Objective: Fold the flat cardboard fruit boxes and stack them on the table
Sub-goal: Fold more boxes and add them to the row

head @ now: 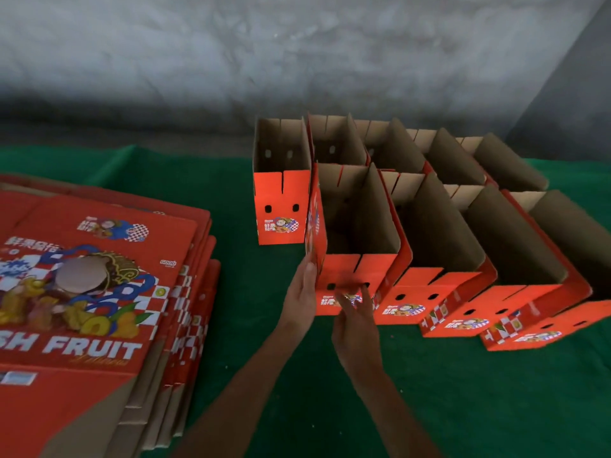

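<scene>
You're setting the newest folded box into the near row, at its left end, tight against the box beside it. Your left hand is lying flat, fingers straight and together, pressing the box's left wall. Your right hand is hovering at the red front panel, fingers loosely spread; the blur is hiding whether they're actually touching.

Keep that left palm flat and pushing rightward so the wall is standing square and not bowing inward. Let the right hand steady the front face low down, lining its edge up with its neighbours. The far row is sitting behind, on the green tablecloth. The flat stack is waiting to the near left, well apart from the boxes, with plenty left to fold.
</scene>
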Tool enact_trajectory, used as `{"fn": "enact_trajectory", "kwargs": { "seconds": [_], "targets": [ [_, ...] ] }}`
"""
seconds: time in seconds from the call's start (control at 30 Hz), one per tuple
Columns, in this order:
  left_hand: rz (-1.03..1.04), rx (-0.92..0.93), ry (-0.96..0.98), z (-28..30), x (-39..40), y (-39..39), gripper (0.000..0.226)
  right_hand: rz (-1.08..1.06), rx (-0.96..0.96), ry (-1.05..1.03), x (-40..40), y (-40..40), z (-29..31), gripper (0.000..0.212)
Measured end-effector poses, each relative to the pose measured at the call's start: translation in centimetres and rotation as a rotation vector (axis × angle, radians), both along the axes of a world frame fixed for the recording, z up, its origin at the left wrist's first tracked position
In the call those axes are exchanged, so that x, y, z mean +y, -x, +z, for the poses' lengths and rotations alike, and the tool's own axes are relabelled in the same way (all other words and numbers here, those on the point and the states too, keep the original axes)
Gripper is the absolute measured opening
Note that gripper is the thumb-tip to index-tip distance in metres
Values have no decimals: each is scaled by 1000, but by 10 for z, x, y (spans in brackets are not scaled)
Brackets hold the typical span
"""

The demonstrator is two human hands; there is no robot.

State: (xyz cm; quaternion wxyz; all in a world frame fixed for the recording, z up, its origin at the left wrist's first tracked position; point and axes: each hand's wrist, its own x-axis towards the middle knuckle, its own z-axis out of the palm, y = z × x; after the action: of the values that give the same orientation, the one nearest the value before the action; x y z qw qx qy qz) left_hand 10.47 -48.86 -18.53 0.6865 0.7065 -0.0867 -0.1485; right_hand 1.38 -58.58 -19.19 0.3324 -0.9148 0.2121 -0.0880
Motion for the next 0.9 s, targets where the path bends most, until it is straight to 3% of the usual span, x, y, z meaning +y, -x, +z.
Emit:
{"fn": "enact_trajectory", "kwargs": {
  "seconds": [0.1,0.23,0.33,0.4,0.5,0.63,0.8,0.9],
  "targets": [
    [65,-186,-200,17,29,11,37,-37,-194,-89,15,5,-5,33],
    [184,-615,-583,34,107,24,35,131,-263,-91,58,7,12,40],
    [319,-756,-786,55,176,40,30,245,-342,-79,102,4,35,40],
    [408,-743,-933,67,227,52,37,318,-349,-102,136,4,46,43],
    [513,-560,-1117,77,303,65,46,444,-257,-126,184,6,52,55],
    [686,-267,-1154,76,385,80,65,484,-101,-219,243,15,50,54],
    [560,-264,-1130,69,414,106,66,367,31,-412,277,21,50,24],
    [480,-272,-1118,68,415,111,56,360,54,-612,286,24,52,30]
  ]
}}
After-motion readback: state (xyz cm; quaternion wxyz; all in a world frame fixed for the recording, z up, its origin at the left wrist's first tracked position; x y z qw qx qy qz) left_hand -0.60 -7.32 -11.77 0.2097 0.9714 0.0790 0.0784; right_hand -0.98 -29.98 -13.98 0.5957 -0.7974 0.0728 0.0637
